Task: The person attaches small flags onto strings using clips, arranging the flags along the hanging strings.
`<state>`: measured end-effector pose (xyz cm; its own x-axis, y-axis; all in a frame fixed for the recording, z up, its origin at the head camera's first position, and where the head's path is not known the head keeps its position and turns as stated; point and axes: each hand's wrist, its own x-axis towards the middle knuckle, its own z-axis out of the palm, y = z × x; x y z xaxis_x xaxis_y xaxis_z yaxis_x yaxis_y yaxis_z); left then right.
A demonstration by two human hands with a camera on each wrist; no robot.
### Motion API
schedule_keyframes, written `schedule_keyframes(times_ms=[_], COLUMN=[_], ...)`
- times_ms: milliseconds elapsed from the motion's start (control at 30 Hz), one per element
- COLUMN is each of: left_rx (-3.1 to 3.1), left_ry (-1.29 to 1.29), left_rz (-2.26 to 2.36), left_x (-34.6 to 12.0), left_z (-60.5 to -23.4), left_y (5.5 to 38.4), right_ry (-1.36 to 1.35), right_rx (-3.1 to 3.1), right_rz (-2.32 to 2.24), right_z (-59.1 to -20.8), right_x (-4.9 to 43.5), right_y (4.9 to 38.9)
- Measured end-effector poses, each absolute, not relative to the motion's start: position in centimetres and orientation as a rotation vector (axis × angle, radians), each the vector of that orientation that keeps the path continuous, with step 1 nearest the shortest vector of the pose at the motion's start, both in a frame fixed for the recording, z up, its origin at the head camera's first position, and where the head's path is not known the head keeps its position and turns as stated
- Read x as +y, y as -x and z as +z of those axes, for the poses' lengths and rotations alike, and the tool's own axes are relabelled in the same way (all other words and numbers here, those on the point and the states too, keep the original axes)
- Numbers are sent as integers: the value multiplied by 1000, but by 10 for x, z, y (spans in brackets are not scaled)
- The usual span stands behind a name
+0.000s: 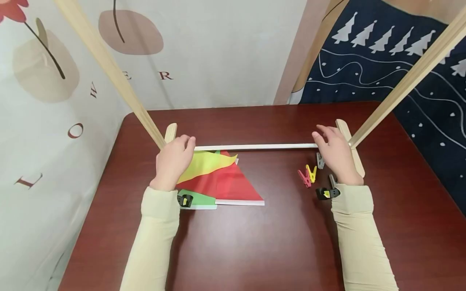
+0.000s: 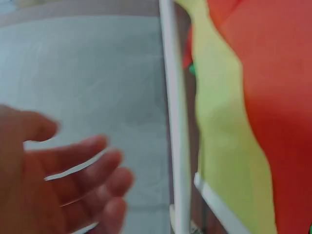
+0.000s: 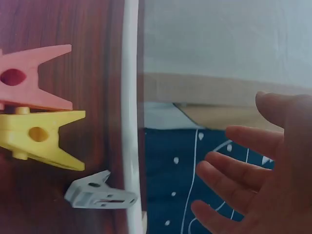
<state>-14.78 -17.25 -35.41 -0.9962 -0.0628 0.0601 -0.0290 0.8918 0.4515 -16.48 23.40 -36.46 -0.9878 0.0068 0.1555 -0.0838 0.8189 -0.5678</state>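
A thin white rod (image 1: 255, 147) runs crosswise between the lower ends of two wooden posts. My left hand (image 1: 172, 163) is near its left end, beside the left post (image 1: 136, 101); its fingers are apart and loosely bent in the left wrist view, with nothing in them. At the other end my right hand (image 1: 337, 155) is close to the right post (image 1: 400, 83), its fingers spread and holding nothing. Left of it on the table lie a pink clothespin (image 1: 305, 178), a yellow clothespin (image 1: 311, 173) and a grey clothespin (image 3: 100, 192).
Next to my left hand, red (image 1: 236, 182), yellow (image 1: 207, 163) and green (image 1: 198, 197) pieces with white edges overlap on the dark table (image 1: 269, 246). Wooden feet (image 1: 171, 131) support the posts. Behind stand a printed white cloth (image 1: 225, 52) and a navy tree-patterned cloth (image 1: 346, 66).
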Motion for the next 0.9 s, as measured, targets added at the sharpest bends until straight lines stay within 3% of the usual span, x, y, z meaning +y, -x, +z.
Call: schedule_keyframes(times_ms=[467,900], left_rx=[-3186,-3106], left_ry=[-187,-229], left_rz=[-1193,-1335], left_x=[-214,-229], left_z=[-349,-374], left_y=[116,120], right_ry=[264,420], right_rx=[-2753,-2681], right_rz=[1117,1148], right_z=[-378,-408], right_x=[252,255], right_y=[143,144])
